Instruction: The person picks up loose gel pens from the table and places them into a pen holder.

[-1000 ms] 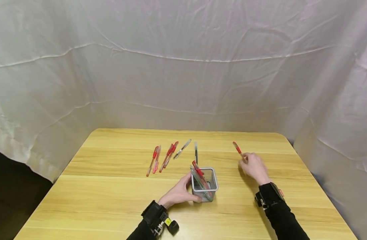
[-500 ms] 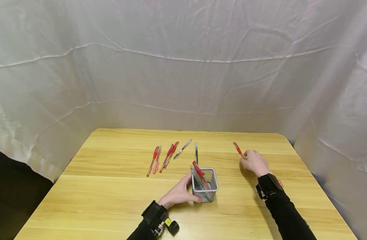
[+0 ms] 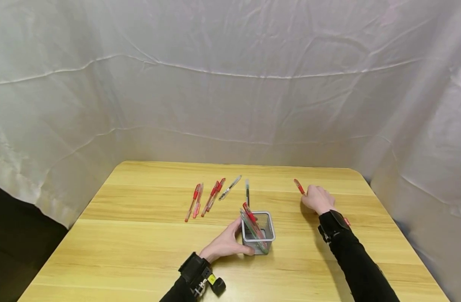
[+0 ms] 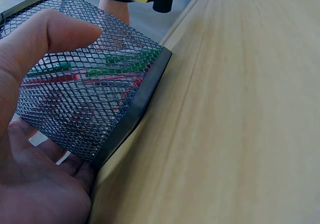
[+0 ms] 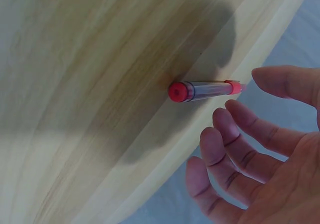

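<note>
My left hand (image 3: 226,244) grips the side of a silver mesh pen holder (image 3: 270,240) standing on the table. The left wrist view shows the thumb on one mesh wall and the fingers under another side. Inside lean a red-capped pen (image 3: 248,212) and a green pen (image 3: 250,228). Over on the right, a red gel pen (image 3: 299,186) lies on the table with its red part pointing to the back left. My right hand (image 3: 319,199) hovers over its near end. In the right wrist view, the thumb and loosely bent fingers stand apart around the pen (image 5: 207,90).
Several red pens (image 3: 212,191) lie left of the pen holder. A clear pen with a dark refill (image 3: 230,187) rests slantwise beside them. Behind the holder lies a dark pen (image 3: 247,191). A pale curtain (image 3: 230,105) hangs around the wooden table (image 3: 140,251).
My right hand has shifted a little toward the back of the table, covering more of the red pen. My left hand and the pen holder look still.
</note>
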A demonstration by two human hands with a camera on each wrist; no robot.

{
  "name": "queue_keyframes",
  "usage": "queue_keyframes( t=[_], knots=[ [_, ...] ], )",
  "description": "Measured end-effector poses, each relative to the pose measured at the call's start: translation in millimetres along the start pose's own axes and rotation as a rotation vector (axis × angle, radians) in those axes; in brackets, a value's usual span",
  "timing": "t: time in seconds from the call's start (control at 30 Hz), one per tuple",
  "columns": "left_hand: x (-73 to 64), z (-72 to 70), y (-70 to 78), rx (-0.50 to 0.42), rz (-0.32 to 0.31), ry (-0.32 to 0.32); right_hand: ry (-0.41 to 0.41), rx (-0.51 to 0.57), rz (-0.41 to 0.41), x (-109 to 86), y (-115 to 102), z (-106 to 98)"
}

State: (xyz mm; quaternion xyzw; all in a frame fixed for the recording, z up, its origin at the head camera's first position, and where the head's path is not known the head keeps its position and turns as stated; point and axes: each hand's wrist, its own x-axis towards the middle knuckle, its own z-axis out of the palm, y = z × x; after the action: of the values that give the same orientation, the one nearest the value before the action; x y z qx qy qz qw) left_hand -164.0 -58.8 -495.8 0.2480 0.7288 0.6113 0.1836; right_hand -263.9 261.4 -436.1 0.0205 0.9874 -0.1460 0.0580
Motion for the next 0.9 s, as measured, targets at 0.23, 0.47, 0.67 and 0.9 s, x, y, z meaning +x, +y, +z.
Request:
queue_keyframes(
  t=[0.23,0.47,0.67,0.9],
  knots=[
    [-0.1,0.6,2.0,-0.013,-0.006,0.004,-0.036,-0.021,0.033,4.6,-1,0],
    [-0.7,0.6,2.0,-0.003,-0.012,0.006,-0.060,-0.041,0.064,8.5,-4,1],
    [0.0,-0.3,1.1,-0.019,-0.011,0.006,-0.068,-0.054,0.087,11.8,-6,4],
    [0.1,-0.6,0.4,-0.013,-0.010,0.011,-0.071,-0.062,0.099,17.4,-6,9]
  ],
)
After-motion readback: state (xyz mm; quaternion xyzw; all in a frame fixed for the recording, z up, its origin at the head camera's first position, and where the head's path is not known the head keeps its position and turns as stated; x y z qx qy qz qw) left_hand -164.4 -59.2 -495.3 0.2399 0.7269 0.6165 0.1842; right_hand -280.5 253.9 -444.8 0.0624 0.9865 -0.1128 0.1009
